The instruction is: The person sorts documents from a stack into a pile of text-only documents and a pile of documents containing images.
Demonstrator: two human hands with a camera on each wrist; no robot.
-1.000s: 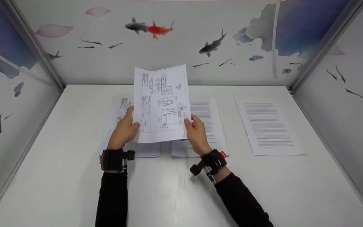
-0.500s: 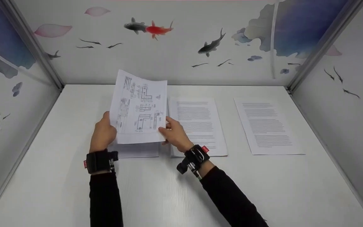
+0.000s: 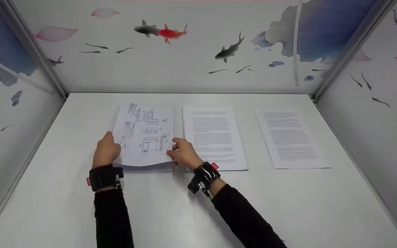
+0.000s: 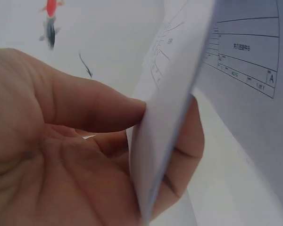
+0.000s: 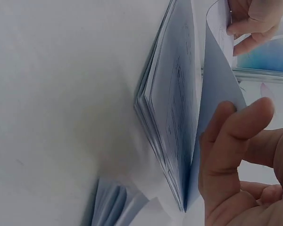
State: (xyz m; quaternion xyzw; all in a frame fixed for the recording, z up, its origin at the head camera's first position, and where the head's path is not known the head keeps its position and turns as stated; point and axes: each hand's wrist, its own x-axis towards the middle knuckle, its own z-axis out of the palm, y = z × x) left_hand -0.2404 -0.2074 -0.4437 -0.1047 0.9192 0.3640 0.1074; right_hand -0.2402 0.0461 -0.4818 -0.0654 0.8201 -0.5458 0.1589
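Note:
A sheet with a technical drawing (image 3: 146, 137) hangs just above the left pile of papers (image 3: 150, 169), its near edge bowed up from the pile. My left hand (image 3: 106, 150) pinches the sheet's left edge; the left wrist view shows the thumb (image 4: 99, 106) on one face and the fingers behind. On the opposite edge, my right hand (image 3: 185, 153) grips the sheet between thumb and fingers. Seen from the right wrist, the layered pile (image 5: 172, 94) also bears a drawing on top and stands apart from most of the raised sheet (image 5: 219, 84).
Right beside the drawings lies a pile of printed text pages (image 3: 214, 137), partly under my right hand's side. Farther right a text sheet (image 3: 293, 139) lies flat on the white table (image 3: 191, 213). Panels with painted fish (image 3: 229, 50) enclose the back and sides.
Both hands have carried the drawing sheet left and down, from over the gap between the piles to low over the left pile. The middle text pile is now uncovered.

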